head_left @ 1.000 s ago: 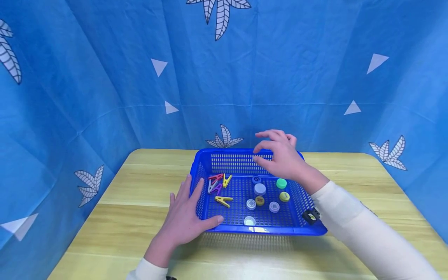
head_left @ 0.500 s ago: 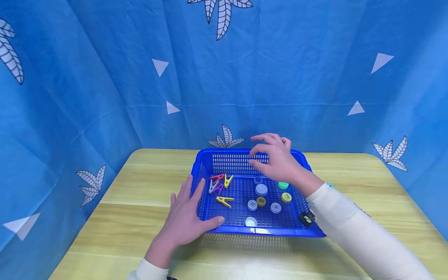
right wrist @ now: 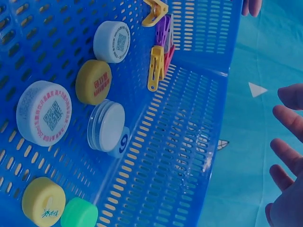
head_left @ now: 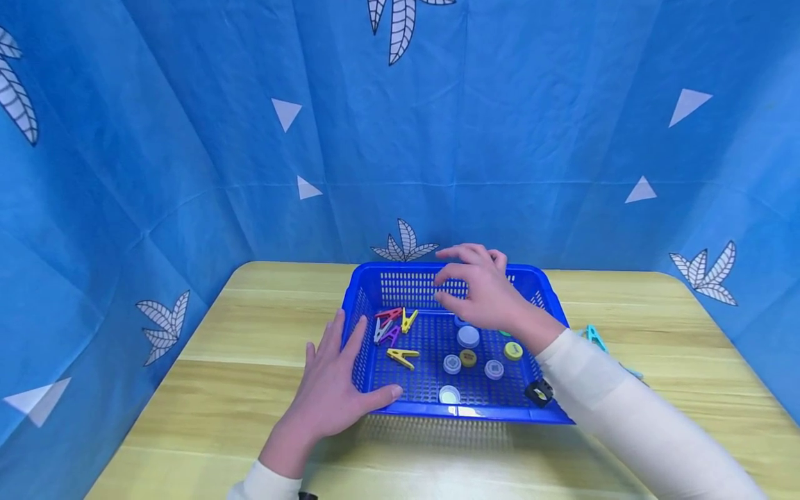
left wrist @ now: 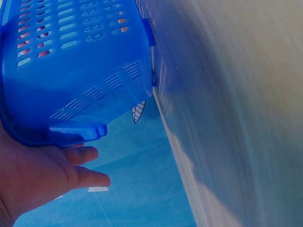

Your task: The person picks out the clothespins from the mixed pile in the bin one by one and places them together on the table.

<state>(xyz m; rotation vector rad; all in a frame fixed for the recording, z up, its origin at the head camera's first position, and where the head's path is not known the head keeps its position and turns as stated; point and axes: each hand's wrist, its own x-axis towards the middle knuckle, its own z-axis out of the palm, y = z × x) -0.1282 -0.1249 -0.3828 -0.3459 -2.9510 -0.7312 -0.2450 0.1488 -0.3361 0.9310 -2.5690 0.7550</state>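
A blue plastic basket [head_left: 512, 415] sits on the table. My left hand [head_left: 331, 382] rests at its left rim, fingers spread and thumb over the front corner. Over the back part of the basket hovers my right hand [head_left: 484, 288], fingers loosely bent and apart, with nothing between them. Several clothespins lie in the basket's left part, among them a yellow one [head_left: 402, 357], a purple one [right wrist: 163, 30] and a red one [head_left: 391, 315]. To their right are several bottle caps, including a white cap [right wrist: 45, 113], a yellow cap [head_left: 513, 351] and a green cap [right wrist: 79, 213].
Teal clothespins [head_left: 596, 338] lie on the wooden table [head_left: 262, 319] right of the basket, partly behind the right sleeve [head_left: 637, 410]. A blue cloth [head_left: 531, 125] with leaf and triangle prints hangs behind and at both sides.
My right hand has drifted left and slightly down above the basket. Teal clothespins on the table have come into sight past the right arm. The left hand has stayed put.
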